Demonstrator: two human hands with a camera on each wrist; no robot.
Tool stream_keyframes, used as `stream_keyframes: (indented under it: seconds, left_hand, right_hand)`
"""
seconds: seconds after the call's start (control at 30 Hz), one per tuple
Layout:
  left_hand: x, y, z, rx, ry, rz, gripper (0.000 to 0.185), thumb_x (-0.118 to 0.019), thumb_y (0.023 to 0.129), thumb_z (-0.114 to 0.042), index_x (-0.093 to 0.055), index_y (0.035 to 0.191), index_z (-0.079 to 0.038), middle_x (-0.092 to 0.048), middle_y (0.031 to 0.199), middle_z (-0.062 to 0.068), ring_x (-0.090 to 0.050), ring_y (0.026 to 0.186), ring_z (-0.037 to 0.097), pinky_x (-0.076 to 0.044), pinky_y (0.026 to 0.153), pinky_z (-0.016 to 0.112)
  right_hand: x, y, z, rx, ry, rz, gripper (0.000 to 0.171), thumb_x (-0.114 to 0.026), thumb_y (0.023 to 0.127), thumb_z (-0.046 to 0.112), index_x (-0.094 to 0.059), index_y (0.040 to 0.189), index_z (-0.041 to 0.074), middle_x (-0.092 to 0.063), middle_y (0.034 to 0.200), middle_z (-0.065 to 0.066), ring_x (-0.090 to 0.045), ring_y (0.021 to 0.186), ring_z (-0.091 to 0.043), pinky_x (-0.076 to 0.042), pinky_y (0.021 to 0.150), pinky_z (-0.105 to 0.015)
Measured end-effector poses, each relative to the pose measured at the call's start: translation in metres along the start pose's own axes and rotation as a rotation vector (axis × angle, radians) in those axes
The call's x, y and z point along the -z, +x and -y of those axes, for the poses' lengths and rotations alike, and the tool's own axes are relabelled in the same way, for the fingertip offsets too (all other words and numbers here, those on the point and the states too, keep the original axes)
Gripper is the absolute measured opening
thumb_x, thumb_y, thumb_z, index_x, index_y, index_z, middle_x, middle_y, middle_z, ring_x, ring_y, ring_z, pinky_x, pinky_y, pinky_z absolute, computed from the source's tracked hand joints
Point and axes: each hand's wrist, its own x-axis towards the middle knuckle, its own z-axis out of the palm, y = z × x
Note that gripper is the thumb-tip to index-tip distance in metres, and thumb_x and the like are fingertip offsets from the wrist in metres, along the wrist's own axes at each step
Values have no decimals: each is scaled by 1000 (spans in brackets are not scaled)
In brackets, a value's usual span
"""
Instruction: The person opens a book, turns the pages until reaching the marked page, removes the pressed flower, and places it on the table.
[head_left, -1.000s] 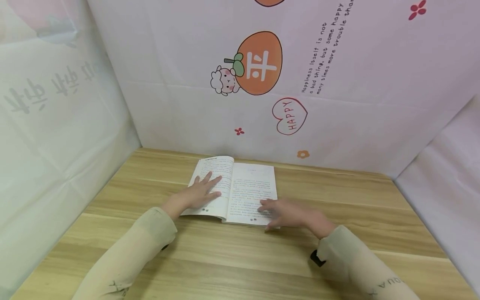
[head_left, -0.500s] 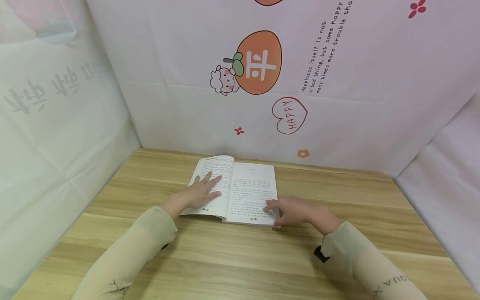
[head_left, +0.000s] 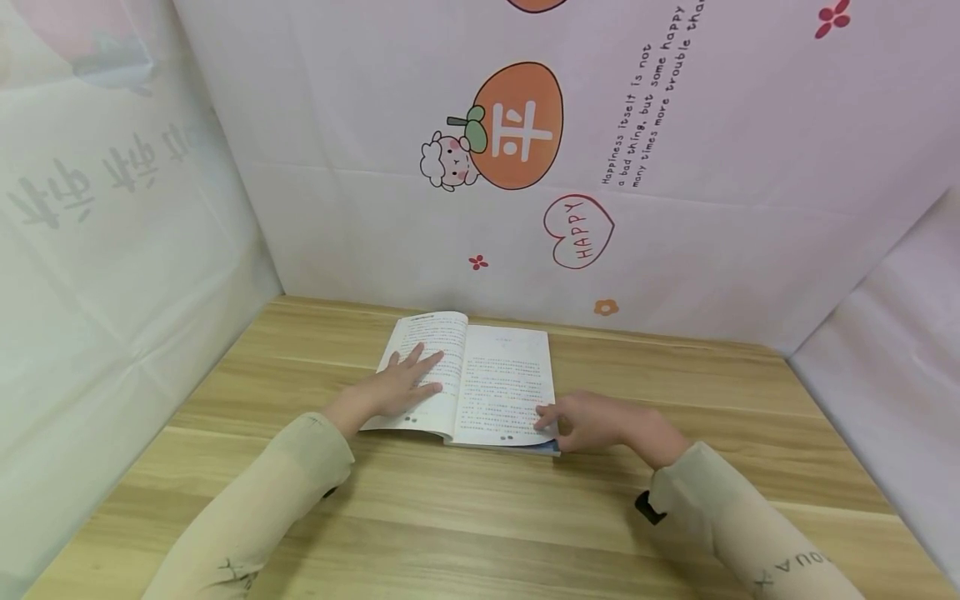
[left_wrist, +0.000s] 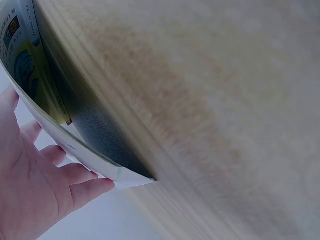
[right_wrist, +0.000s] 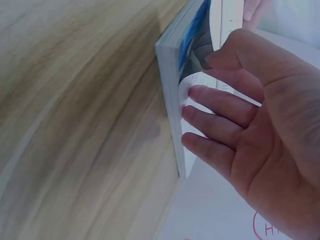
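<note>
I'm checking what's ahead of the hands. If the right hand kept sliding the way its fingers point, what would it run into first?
The right hand points leftward across the open book. It would probably cross the right page to the centre fold; further on, the left hand lies flat on the left page.

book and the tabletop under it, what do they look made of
Book: paper pages, matte white with printed text; the right wrist view shows a stacked page edge and a blue, seemingly glossy cover. Tabletop: wood or wood-look laminate, light tan with long grain streaks and a smooth, faintly sheened surface; which of the two cannot be told.
</note>
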Motion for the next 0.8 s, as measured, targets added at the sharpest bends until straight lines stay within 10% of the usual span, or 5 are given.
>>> stream_keyframes:
  seconds: [0.17, 0.3, 0.8]
  left_hand:
    - [1, -1, 0, -8, -3, 0, 69, -38, 109, -51, -14, 167, -21, 3, 169, 21, 4, 146, 62, -13, 109, 80]
    - [1, 0, -1, 0, -4, 7, 70, -38, 109, -52, -14, 167, -21, 4, 169, 21, 3, 146, 62, -14, 108, 80]
    - [-1, 2, 0, 3, -3, 2, 70, -38, 109, -52, -13, 167, -21, 5, 169, 22, 3, 145, 63, -14, 108, 81]
  right_hand:
    - [-3, -4, -3, 9, -31, -50, 34, -69, 90, 3, -74, 124, 5, -58, 143, -18, -65, 94, -18, -50, 77, -29]
    - [-6, -5, -6, 9, -74, -113, 28, -66, 99, 6, -72, 125, 3, -57, 143, -21, -56, 131, -35, -51, 101, -44]
    - [-14, 21, -21, -89, -111, -360, 24, -68, 100, 13, -73, 121, 2, -74, 109, -13, -69, 89, -21, -58, 79, -38]
